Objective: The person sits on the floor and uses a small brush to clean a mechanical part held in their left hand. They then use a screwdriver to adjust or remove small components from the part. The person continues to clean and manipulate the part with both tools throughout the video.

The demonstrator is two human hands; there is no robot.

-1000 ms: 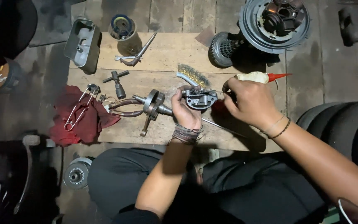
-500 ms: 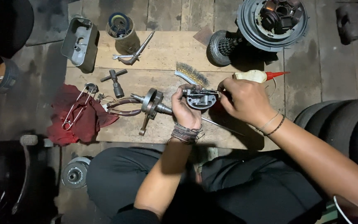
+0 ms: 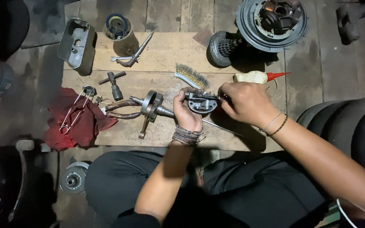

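Head camera view, looking down at a person seated at a wooden board (image 3: pixel 161 50) on the floor. Their left hand (image 3: pixel 186 110) is closed around a small dark metal engine part (image 3: pixel 202 102), thumb and fingers pinching its left side and holding it just above the board. Their right hand (image 3: pixel 243 101) meets the part from the right, fingertips pinched together at its edge; whether they grip a small tool or fastener cannot be told.

The part looks like rigid cast metal, probably dense for its size and possibly oily, so a firm pinch across its solid body seems safer than holding the small fittings on top.

Just left of the left hand lies a crankshaft with connecting rod (image 3: pixel 150 107), then pliers (image 3: pixel 121 110) and a red rag (image 3: pixel 79 120) with a wire clip on it. Just beyond the hands are a wire brush (image 3: pixel 191 76) and a squeeze bottle with a red nozzle (image 3: pixel 256 77). Under the right hand a thin metal rod (image 3: pixel 224 128) lies on the board. Farther beyond sit a gear cluster (image 3: pixel 220 48) and a large round housing (image 3: pixel 273 23).
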